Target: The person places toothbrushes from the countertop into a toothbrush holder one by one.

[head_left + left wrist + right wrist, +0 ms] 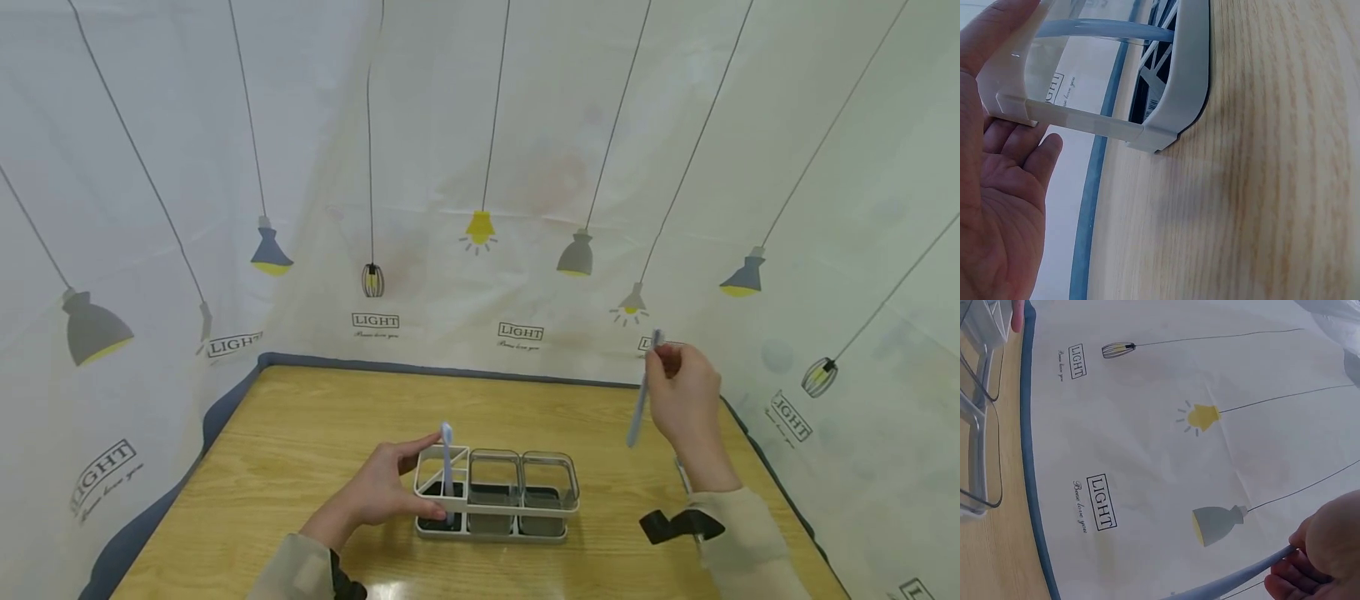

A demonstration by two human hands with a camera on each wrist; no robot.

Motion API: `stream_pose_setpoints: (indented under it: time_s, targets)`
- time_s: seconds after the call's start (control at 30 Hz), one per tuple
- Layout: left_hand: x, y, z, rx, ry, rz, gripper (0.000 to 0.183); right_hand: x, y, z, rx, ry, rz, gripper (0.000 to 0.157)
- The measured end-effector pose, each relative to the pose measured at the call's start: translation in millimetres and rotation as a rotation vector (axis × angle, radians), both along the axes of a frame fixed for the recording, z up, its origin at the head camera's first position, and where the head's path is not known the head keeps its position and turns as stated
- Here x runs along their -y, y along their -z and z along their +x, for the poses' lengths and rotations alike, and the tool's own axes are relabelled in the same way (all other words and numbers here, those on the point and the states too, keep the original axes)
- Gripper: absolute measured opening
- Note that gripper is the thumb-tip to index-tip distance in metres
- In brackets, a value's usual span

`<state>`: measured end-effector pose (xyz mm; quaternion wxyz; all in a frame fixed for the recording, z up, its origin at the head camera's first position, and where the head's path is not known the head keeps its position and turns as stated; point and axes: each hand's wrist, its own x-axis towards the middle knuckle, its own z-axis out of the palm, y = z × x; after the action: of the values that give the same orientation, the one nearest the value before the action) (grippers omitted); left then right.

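L hand grips the holder at its L end, prob. to steady it on the table; 1 toothbrush stands in that divided end. R hand pinches a 2nd toothbrush near its head, well R of the holder, prob. so the handle hangs free.

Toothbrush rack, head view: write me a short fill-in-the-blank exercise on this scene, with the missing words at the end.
1. In the head view, the left hand grips the rack by its ____ end.
2. The rack holds ____ clear cups side by side.
3. The right hand pinches a ____ in mid-air.
4. The boxed word printed on the white sheet is ____.

Missing words: left; two; toothbrush; LIGHT.
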<state>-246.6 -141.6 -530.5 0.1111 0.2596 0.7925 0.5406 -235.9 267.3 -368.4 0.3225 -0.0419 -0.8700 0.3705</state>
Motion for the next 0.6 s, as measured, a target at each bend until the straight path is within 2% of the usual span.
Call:
stream_pose_setpoints:
  time_s: [0.13,0.4,0.6]
  targets:
    - [-1,-0.2,0.3,-0.008,0.003,0.001,0.107,9,-5.4,5.3,-0.031,-0.012,-0.013,0.022]
    - [-1,-0.4,-0.3,-0.009,-0.008,-0.009,0.105,27,-16.9,13.4,-0.183,-0.077,0.016,0.017]
    - [-1,-1.0,0.1,0.0,-0.005,0.0,0.103,40,-26.4,16.1,-0.232,-0.127,0.008,0.015]
